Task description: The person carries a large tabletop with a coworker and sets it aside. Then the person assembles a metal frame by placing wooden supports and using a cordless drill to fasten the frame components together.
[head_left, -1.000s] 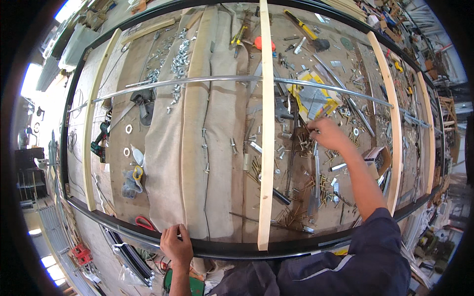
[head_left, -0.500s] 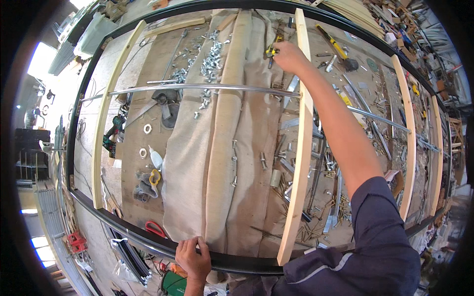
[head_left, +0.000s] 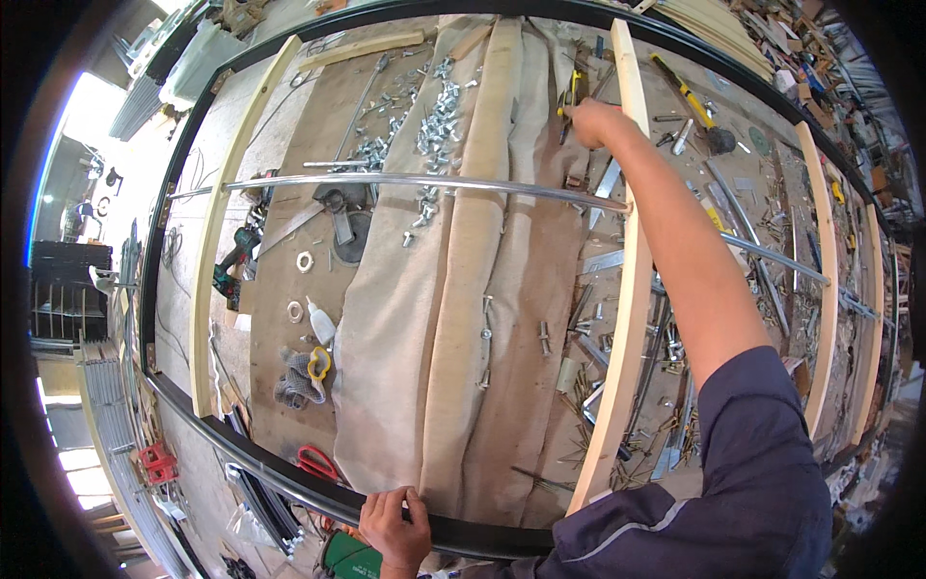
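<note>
My right hand (head_left: 596, 125) reaches far across the work surface, beside the far part of a pale wooden slat (head_left: 627, 289). Its fingers are closed on a slim yellow-and-black hand tool (head_left: 571, 95), whose kind I cannot make out. The tool points away from me, above the wrinkled beige cloth (head_left: 386, 318). At the near edge, my left hand (head_left: 395, 526) rests with its fingers curled over the black frame bar (head_left: 299, 490). Just left of that hand lie red-handled scissors (head_left: 316, 461).
A metal rod (head_left: 386, 179) crosses the frame and slats. Loose bolts (head_left: 439, 121) lie on the cloth. To the left are a green-and-black drill (head_left: 234, 265), a white bottle (head_left: 320, 323) and a grey-yellow glove (head_left: 304, 376). A yellow-handled hammer (head_left: 687, 96) lies at the far right.
The whole view has shifted, so the scene sits further right and slightly lower. The yellow-and-black tool now shows more of its length in my right hand. My left hand stays on the bar.
</note>
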A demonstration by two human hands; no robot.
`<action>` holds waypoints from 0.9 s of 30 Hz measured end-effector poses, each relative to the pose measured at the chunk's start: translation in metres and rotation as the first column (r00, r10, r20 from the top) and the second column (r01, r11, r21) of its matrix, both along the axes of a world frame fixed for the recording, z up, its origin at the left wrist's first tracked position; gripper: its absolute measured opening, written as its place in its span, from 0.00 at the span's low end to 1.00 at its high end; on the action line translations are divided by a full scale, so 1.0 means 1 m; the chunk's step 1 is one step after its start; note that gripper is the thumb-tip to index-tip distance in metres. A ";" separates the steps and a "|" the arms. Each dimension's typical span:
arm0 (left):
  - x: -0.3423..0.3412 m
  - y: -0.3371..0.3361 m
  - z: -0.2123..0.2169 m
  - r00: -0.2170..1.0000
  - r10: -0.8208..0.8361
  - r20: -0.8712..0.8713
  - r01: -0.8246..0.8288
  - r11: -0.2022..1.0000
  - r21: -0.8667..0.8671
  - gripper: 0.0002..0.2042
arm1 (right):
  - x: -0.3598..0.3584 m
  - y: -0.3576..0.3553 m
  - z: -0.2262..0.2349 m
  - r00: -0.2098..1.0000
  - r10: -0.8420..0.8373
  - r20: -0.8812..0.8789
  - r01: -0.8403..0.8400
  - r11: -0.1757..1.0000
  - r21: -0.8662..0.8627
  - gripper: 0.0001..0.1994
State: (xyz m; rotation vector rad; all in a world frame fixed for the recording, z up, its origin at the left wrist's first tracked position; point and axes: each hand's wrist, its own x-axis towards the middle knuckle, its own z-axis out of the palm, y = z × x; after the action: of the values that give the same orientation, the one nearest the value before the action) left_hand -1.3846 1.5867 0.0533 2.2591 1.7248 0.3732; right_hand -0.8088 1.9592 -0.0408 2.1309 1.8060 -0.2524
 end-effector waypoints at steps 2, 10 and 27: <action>0.000 -0.003 0.000 1.000 0.012 -0.015 -0.012 1.000 0.008 0.01 | -0.021 -0.004 0.013 1.000 0.012 0.004 -0.011 0.993 -0.116 0.24; 0.001 -0.006 0.007 1.000 0.028 0.005 -0.028 1.000 0.007 0.01 | -0.085 -0.075 0.054 0.997 0.060 0.054 -0.047 0.977 -0.206 0.14; -0.017 -0.018 0.000 0.982 0.050 0.182 -0.088 0.974 0.207 0.05 | -0.199 -0.384 0.168 0.383 -0.167 -0.909 0.346 0.938 -0.027 0.10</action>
State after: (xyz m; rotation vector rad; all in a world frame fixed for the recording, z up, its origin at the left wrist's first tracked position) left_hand -1.4013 1.5687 0.0533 2.2326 1.7473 0.7849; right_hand -1.0077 1.5751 0.1276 2.6370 1.9486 -1.7178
